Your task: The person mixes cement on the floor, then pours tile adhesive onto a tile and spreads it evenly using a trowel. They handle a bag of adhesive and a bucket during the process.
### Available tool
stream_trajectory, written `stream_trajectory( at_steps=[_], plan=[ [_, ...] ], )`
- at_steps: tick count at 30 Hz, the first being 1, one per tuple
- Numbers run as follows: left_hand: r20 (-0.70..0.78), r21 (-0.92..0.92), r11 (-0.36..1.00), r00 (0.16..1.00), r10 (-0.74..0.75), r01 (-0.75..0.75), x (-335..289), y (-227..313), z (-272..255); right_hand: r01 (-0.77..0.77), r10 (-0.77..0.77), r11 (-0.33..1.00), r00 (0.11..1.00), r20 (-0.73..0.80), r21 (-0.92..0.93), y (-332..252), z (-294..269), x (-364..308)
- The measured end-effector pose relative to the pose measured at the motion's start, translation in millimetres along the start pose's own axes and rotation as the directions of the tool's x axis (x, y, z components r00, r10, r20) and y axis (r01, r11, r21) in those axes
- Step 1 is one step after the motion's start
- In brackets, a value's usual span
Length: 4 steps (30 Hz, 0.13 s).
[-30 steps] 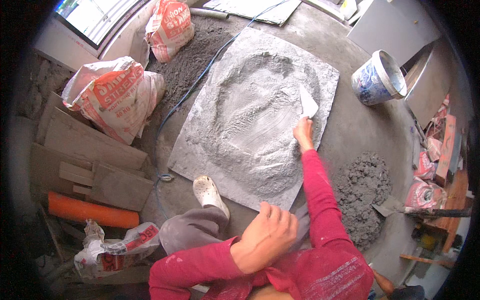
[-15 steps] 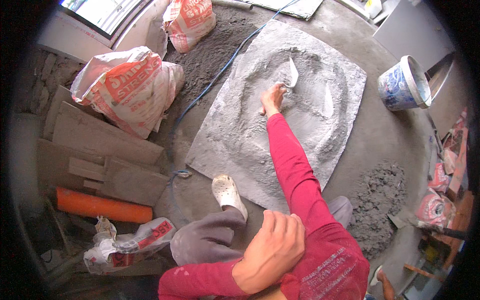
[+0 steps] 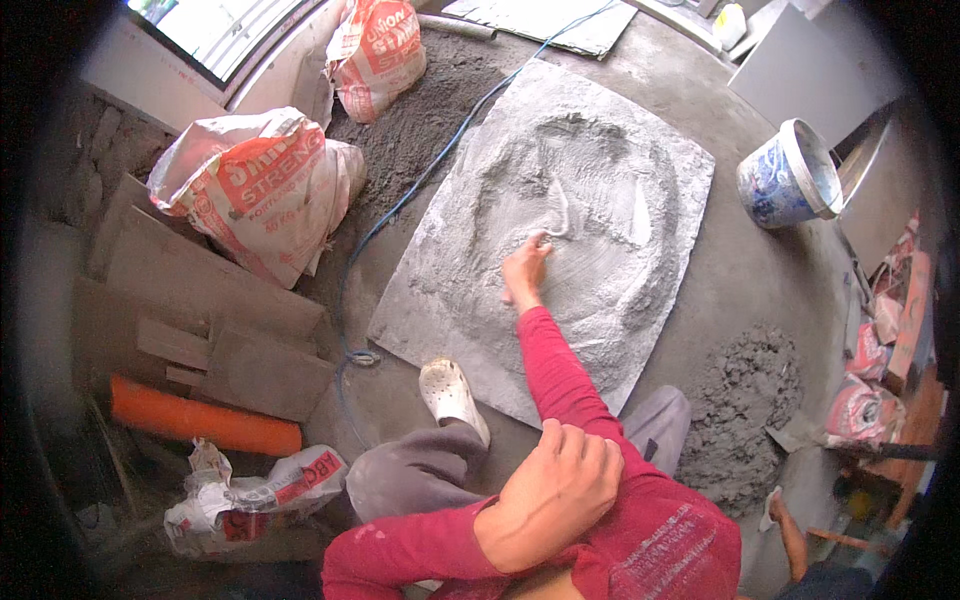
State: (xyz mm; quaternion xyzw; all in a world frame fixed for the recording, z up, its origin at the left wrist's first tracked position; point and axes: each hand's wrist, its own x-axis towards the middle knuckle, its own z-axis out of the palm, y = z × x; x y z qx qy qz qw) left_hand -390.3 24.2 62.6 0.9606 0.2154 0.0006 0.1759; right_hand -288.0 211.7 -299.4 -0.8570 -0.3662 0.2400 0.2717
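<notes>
My right hand (image 3: 524, 272) is closed around the handle of a trowel (image 3: 559, 212). The trowel's pale blade lies in grey powdery mix (image 3: 600, 262), which forms a rough ring-shaped ridge with a smoother hollow inside. Beneath the mix is a large flat board (image 3: 425, 318) on the floor. My left hand (image 3: 556, 488) is bent across my body, near my right upper arm, its fingers curled together. The undersides of those fingers are hidden, so anything within them cannot be seen. A bright white patch (image 3: 641, 218) shows at the hollow's right side.
Two cement bags (image 3: 262, 195) (image 3: 376, 60) stand left, beside dark sand (image 3: 440, 95) and a blue cable (image 3: 400, 205). A bucket (image 3: 788, 175) stands right, above a heap of dark wet mix (image 3: 745, 410). Planks (image 3: 210, 265) and an orange pipe (image 3: 205, 413) lie left. Another person's arm (image 3: 790, 535) shows lower right.
My right hand has drawn the trowel back toward me and slightly left through the mix. My left hand stays curled. The view has shifted a little.
</notes>
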Motion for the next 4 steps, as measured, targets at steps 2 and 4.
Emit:
stream_trajectory(
  at_steps=[2, 4],
  plan=[
    [0.01, 0.009, 1.0, 1.0, 0.009, -0.009, -1.1, 2.5, -0.3, 0.039, -0.04, 0.999, 0.997, 0.071, 0.01, -16.2, 14.3, -6.2],
    [0.032, 0.02, 0.999, 0.999, 0.037, -0.038, -0.3, 6.3, -0.9, 0.029, -0.028, 1.0, 0.98, 0.199, 0.0, -26.8, 15.6, -6.9]
  ],
)
